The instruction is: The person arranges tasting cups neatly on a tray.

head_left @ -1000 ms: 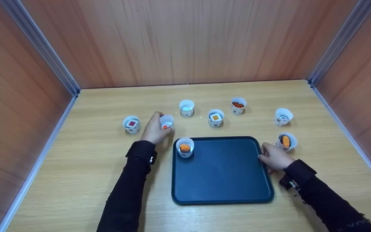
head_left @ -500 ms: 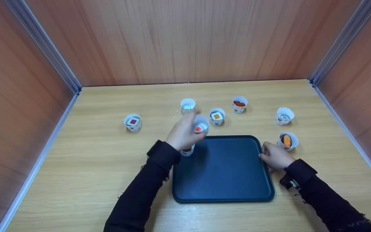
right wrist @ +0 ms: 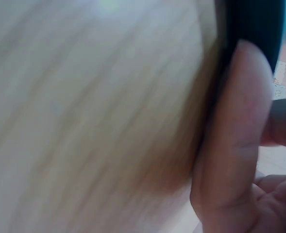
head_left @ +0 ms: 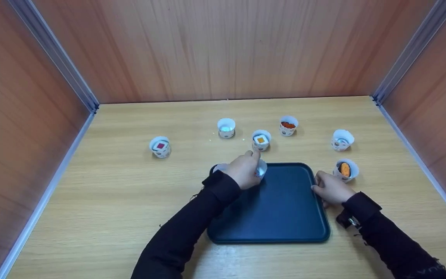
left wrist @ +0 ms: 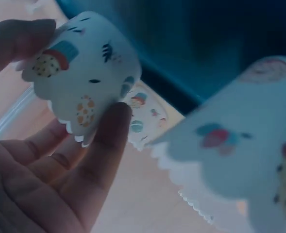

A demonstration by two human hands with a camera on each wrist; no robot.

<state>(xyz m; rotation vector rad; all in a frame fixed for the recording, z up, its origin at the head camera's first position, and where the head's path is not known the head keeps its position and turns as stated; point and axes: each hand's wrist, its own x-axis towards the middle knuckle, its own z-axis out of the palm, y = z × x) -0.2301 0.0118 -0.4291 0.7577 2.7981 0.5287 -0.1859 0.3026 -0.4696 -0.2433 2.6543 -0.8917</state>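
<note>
My left hand (head_left: 244,170) grips a small white paper baking cup (head_left: 262,169) over the back of the dark blue-green tray (head_left: 281,213). In the left wrist view this printed cup (left wrist: 84,73) has a scalloped rim, with thumb and fingers around its sides. Behind that hand another paper cup (head_left: 220,167) stands at the tray's back left corner, mostly covered; the left wrist view shows a printed cup (left wrist: 249,141) close by. My right hand (head_left: 333,188) holds the tray's right edge, its thumb (right wrist: 240,131) against the rim in the right wrist view.
Beyond the tray stand paper cups: one with pale contents (head_left: 226,128), one with a white-and-yellow square (head_left: 261,140), one with red-brown pieces (head_left: 288,126). Rightward are a pale cup (head_left: 342,140) and an orange-filled cup (head_left: 345,170). A cup with a red-and-white square (head_left: 160,147) stands left.
My left hand has carried the cup with the red piece from the table left of the tray rightward and toward me, to above the tray's back edge. The right hand stays at the tray.
</note>
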